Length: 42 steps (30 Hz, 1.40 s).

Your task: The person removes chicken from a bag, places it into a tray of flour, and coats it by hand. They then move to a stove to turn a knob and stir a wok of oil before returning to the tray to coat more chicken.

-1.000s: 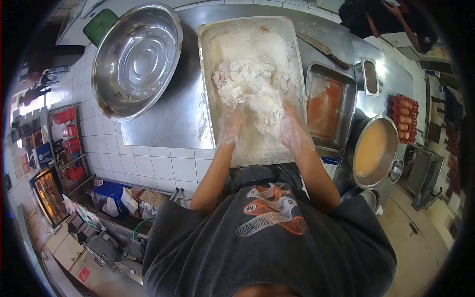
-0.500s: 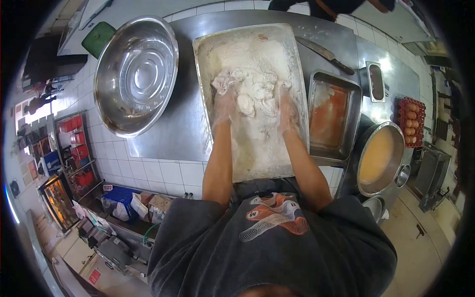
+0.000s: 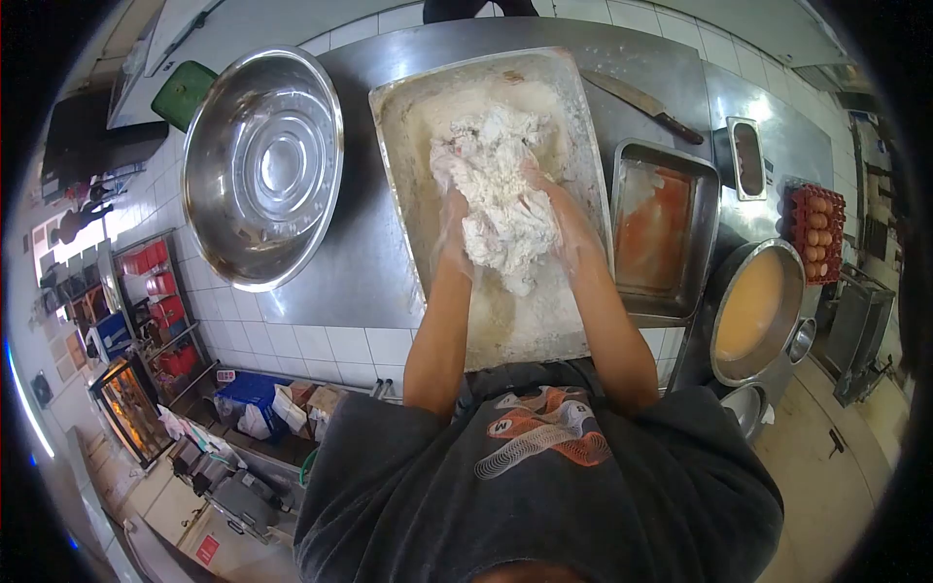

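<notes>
A long metal tray (image 3: 390, 165) of white flour lies in front of me. In its middle is a heap of flour-coated meat pieces (image 3: 507, 219) that look like chicken. My left hand (image 3: 453, 216), in a clear plastic glove, is cupped against the heap's left side. On the opposite side my right hand (image 3: 571, 219), gloved likewise, curls round the pieces with its fingers partly buried. Both hands press the heap between them, lifted at least partly; flour hides most fingertips.
A large steel basin (image 3: 282, 165) stands left of the tray. To the right are a knife (image 3: 632, 97), a stained steel pan (image 3: 656, 233), a small steel container (image 3: 746, 160), a bowl of yellow-orange liquid (image 3: 753, 306) and eggs in a red tray (image 3: 818, 233). Someone's dark-clothed legs (image 3: 476, 8) show beyond the table.
My hands have come inward and gathered the spread pieces into one raised, flour-covered heap. The person beyond the table has shifted left in view.
</notes>
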Available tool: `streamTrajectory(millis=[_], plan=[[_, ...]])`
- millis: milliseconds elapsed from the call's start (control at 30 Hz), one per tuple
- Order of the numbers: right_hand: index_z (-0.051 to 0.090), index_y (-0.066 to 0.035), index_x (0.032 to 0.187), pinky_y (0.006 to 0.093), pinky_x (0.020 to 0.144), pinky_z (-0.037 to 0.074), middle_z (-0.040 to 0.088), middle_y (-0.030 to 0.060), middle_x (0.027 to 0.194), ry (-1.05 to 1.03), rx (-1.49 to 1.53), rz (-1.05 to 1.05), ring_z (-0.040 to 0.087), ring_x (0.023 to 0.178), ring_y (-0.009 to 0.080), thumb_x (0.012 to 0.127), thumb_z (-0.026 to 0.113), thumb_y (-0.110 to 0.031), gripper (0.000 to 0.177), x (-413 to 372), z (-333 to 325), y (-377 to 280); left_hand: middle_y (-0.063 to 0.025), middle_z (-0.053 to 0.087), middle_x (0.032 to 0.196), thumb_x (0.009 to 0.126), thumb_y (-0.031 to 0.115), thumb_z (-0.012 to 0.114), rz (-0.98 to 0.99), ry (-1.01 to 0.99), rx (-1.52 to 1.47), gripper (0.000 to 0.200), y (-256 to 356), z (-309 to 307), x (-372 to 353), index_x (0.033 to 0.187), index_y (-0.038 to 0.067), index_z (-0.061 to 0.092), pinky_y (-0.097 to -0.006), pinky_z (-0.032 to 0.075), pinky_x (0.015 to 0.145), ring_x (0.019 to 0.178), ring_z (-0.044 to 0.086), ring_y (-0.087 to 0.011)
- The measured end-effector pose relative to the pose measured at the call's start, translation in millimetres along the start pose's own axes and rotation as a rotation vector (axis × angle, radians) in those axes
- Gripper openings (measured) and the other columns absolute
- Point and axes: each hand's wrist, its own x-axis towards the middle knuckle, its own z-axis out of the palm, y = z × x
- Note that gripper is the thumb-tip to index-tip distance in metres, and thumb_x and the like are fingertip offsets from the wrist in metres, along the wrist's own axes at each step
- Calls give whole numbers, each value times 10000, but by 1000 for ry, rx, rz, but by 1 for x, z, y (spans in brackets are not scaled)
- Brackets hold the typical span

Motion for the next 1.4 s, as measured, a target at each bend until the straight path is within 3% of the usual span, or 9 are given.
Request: streamTrajectory(millis=[133, 200, 333, 600, 667, 867, 1100, 1300, 1400], plan=[[388, 27, 1454, 387, 1084, 361, 527, 173, 1384, 80, -75, 22, 496, 1282, 263, 933, 562, -544, 792, -26, 2, -8, -143, 610, 1243, 1054, 417, 342, -50, -28, 357, 511, -9, -114, 58, 1403, 70, 479, -368, 613, 727, 1104, 631, -245], [384, 49, 1449, 397, 1127, 312, 498, 201, 1417, 99, -306, 61, 446, 1340, 289, 924, 549, -577, 833, -38, 8, -24, -142, 609, 1246, 1039, 477, 336, -50, 226, 651, 575, -5, -76, 8, 1416, 62, 463, -356, 605, 752, 1103, 632, -240], [457, 97, 1377, 403, 1130, 307, 466, 271, 1429, 283, -1060, 31, 400, 1381, 353, 903, 474, -686, 915, -51, 34, -65, -152, 610, 1252, 976, 626, 362, 162, 206, 732, 748, -4, -31, -27, 1420, 31, 452, -372, 572, 828, 1092, 637, -257], [645, 53, 1156, 460, 904, 473, 665, 307, 992, 236, -1667, -474, 626, 1010, 447, 914, 315, -743, 894, 171, -9, -80, -289, 617, 1173, 930, 539, 552, 143, 515, 1428, 739, 15, -62, 75, 1389, -35, 472, -416, 476, 991, 1085, 611, -377], [674, 21, 1137, 420, 939, 467, 673, 257, 1078, 155, -1638, -397, 630, 1040, 400, 923, 382, -692, 800, 230, -38, -58, -318, 594, 1197, 883, 557, 617, 289, 768, 1281, 813, 9, -48, 91, 1360, -86, 476, -425, 471, 993, 1127, 589, -399], [570, -86, 1354, 344, 1072, 367, 508, 138, 1429, -177, -712, -286, 478, 1299, 259, 892, 528, -651, 731, 205, -26, -42, -149, 661, 1109, 904, 496, 637, -25, 224, 435, 588, 38, -15, 84, 1165, -31, 648, -351, 516, 882, 1057, 622, -237], [463, -84, 1452, 390, 1196, 152, 349, 122, 1558, -323, -601, 75, 240, 1469, 244, 892, 585, -583, 760, 123, 6, -43, -88, 688, 954, 944, 410, 594, -123, -9, 425, 441, 28, -42, 105, 1140, 19, 651, -326, 547, 659, 760, 656, -184], [460, -9, 1431, 331, 1119, 315, 514, 153, 1425, -115, -229, 196, 469, 1318, 256, 893, 549, -623, 822, 51, 23, -44, -95, 687, 1018, 985, 365, 547, -84, 170, 369, 422, 48, 14, 20, 1245, 37, 599, -327, 553, 712, 843, 660, -189], [504, 23, 1384, 365, 1081, 371, 530, 192, 1398, 89, -563, 79, 504, 1284, 295, 895, 465, -679, 856, 32, 22, -44, -140, 685, 1034, 977, 430, 527, 95, 261, 680, 494, 40, -1, 25, 1262, 32, 597, -378, 533, 794, 900, 659, -261]])
